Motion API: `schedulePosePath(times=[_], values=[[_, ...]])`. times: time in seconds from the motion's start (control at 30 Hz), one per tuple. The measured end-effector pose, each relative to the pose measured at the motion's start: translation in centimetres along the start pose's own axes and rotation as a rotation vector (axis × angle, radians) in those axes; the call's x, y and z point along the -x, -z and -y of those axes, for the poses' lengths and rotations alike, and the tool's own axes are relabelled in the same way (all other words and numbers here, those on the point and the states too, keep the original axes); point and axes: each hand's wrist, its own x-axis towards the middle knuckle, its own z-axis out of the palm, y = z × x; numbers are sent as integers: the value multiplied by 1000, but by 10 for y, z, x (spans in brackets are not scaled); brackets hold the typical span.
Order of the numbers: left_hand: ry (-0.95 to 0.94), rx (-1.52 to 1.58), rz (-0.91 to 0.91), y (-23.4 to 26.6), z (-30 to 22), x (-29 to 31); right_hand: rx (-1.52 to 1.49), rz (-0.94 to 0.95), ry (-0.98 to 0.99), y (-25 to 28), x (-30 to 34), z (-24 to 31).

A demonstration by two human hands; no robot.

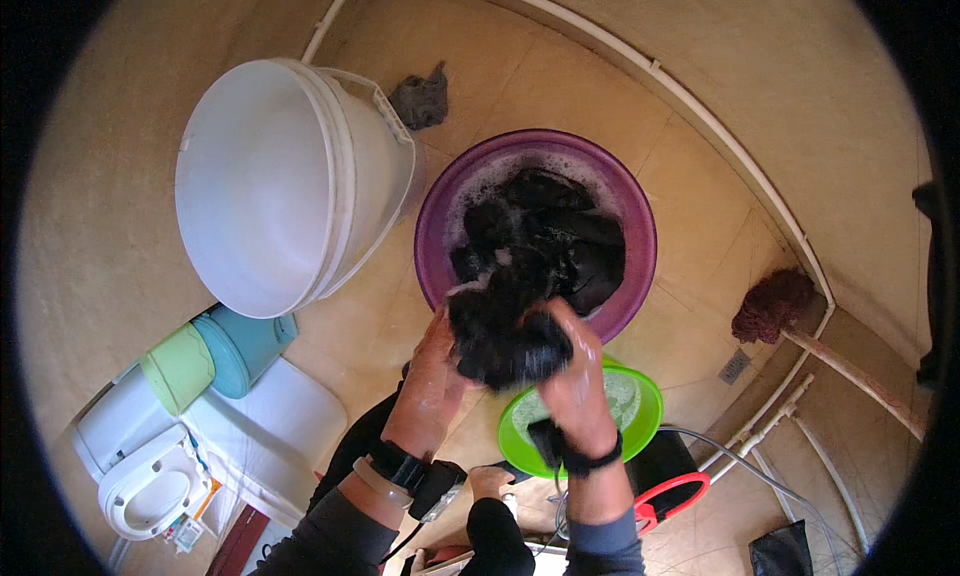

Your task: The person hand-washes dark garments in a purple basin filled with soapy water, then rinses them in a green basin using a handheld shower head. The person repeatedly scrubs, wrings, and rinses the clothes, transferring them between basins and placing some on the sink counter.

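Between my two hands is a bunched, wet black garment (pixel 490 331), lifted over the near edge of a purple basin (pixel 648 238). My left hand (pixel 434 364) grips its left side. My right hand (pixel 578 361) is closed round the right side, slightly smeared by motion. Suds and water cling to both hands. More black clothes (pixel 585 241) lie soaking in foamy water in the basin, and the held garment hangs partly in front of them. Close under my right wrist stands a bright green basin (pixel 655 408) with soapy water.
A big white bucket (pixel 250 191) with a handle stands left of the purple basin, a grey rag (pixel 421 98) behind it. Right are a mop (pixel 775 306) and a floor drain (pixel 734 366). Small buckets (pixel 232 354) and a white toilet seat (pixel 155 496) stand lower left.
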Motion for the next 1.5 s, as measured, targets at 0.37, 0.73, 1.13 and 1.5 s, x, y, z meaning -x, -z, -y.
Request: schedulePosePath(times=[0.37,0.73,1.13,1.5], values=[[-42,113,28,10,22,-20,-298,-288,-218,-27,-1,-36],[2,11,-98,0,4,-5,1034,123,35,-51,-52,-113],[35,-46,-134,2,-3,2,511,-99,-147,-45,-98,-117],[34,307,192,19,12,-22,-875,-88,-274,-37,42,8]])
